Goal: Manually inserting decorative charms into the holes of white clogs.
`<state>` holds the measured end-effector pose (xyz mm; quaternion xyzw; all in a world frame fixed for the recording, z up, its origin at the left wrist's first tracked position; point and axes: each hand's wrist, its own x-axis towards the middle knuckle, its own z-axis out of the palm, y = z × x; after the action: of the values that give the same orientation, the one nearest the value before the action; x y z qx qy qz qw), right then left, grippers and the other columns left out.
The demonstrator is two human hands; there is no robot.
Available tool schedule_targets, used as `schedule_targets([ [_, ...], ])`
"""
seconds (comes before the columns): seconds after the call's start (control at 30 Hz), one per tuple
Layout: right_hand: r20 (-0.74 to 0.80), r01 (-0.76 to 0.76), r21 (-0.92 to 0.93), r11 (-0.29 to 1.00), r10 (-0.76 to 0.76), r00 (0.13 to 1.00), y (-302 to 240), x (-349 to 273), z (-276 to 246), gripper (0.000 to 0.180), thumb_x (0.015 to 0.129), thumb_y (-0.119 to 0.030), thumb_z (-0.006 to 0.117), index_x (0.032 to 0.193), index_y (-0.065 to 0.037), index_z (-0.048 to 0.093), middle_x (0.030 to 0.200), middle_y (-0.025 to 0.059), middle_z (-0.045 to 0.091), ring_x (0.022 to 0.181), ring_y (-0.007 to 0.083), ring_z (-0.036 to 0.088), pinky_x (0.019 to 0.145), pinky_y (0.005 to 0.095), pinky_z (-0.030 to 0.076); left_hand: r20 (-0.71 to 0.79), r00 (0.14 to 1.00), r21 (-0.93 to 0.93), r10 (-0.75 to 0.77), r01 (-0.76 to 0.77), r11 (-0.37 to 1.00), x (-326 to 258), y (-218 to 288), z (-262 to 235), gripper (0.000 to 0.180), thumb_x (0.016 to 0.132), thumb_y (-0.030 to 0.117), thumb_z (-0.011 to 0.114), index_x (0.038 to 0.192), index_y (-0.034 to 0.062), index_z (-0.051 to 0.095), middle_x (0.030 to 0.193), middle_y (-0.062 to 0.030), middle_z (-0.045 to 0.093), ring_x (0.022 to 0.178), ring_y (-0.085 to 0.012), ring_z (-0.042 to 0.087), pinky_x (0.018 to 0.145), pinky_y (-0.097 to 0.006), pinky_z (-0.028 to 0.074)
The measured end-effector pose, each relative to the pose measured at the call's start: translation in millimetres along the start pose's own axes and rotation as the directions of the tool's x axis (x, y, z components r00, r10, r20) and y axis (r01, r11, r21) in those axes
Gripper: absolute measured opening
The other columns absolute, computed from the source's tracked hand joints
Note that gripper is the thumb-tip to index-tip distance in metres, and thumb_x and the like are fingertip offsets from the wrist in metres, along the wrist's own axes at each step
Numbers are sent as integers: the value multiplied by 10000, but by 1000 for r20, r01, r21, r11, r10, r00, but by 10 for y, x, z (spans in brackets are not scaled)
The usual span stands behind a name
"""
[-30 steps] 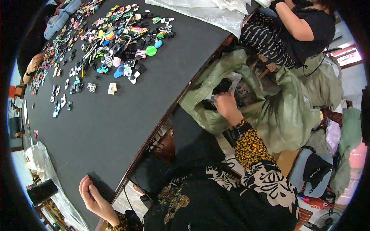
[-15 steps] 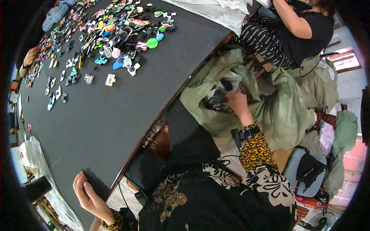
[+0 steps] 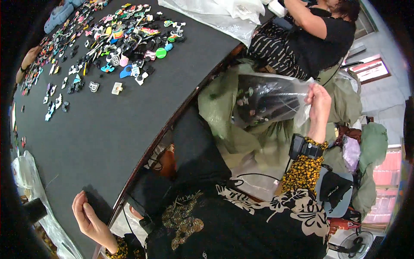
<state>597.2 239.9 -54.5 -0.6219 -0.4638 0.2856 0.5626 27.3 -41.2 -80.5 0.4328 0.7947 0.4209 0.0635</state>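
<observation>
The clear plastic bag (image 3: 269,100), dark with small pieces inside, is held up in the air to the right of the bench (image 3: 108,129), in front of a heap of olive-green sacks (image 3: 241,138); this is where the left-to-right account ends, at the raised right hand.

At the far left, a crumpled clear bag (image 3: 26,172) is seen hanging off the bench edge. Just beside it, low in the view, the left hand (image 3: 88,218) is rested on the black bench top near its near edge; its fingers (image 3: 79,205) are loosely together and slightly curled, and nothing is clamped in them. Farther up, a wide scatter of small coloured charms (image 3: 112,39) is spread across the bench, with a green round piece (image 3: 161,52) near its right edge. White plastic sheeting (image 3: 215,17) is laid at the bench's far end.

Right of the bench, another person in a black top (image 3: 327,41) is seated behind the sacks. The bag's upper right edge is pinched by the right hand (image 3: 319,105), whose fingers (image 3: 312,93) are closed on the plastic. A black band (image 3: 304,149) is worn on that wrist, above a patterned yellow sleeve (image 3: 302,172).
</observation>
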Motion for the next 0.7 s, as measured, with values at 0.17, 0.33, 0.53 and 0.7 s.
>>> schedule_targets([
  [0.17, -26, 32, 320, 947, -25, 999, -593, 111, -37, 220, 941, -179, 599, 987, 33, 636, 738, 23, 601, 566, 100, 494, 554, 265, 441, 3, 1000, -75, 15, -15, 997, -31, -61, -24, 204, 981, 32, 463, 1107, -65, 590, 1151, -143, 601, 1056, -209, 568, 944, -314, 442],
  [0.33, -83, 63, 458, 887, -27, 996, -935, 313, -158, 202, 937, -192, 614, 1020, -8, 630, 836, 23, 632, 634, 110, 528, 639, 300, 460, -1, 1000, -123, 10, -10, 992, -42, -100, 2, 201, 979, 25, 460, 1102, -68, 588, 1137, -144, 601, 1047, -209, 570, 938, -312, 443],
  [0.53, -42, 192, 598, 778, -209, 977, -1473, 130, -279, 226, 955, -150, 580, 1105, 19, 564, 820, 36, 610, 642, 121, 524, 722, 319, 461, -42, 998, -111, 55, -60, 992, -7, -27, -5, 190, 972, 16, 463, 1079, -69, 595, 1104, -141, 604, 1013, -202, 574, 917, -309, 454],
  [0.7, 41, 247, 688, 682, -376, 926, -2081, -66, -38, 250, 957, -132, 572, 1134, 40, 531, 858, 62, 605, 661, 131, 522, 712, 313, 467, 79, 996, -337, -29, 54, 940, 81, 97, -21, 186, 958, 15, 473, 1075, -57, 598, 1083, -111, 611, 985, -172, 572, 888, -276, 453],
])
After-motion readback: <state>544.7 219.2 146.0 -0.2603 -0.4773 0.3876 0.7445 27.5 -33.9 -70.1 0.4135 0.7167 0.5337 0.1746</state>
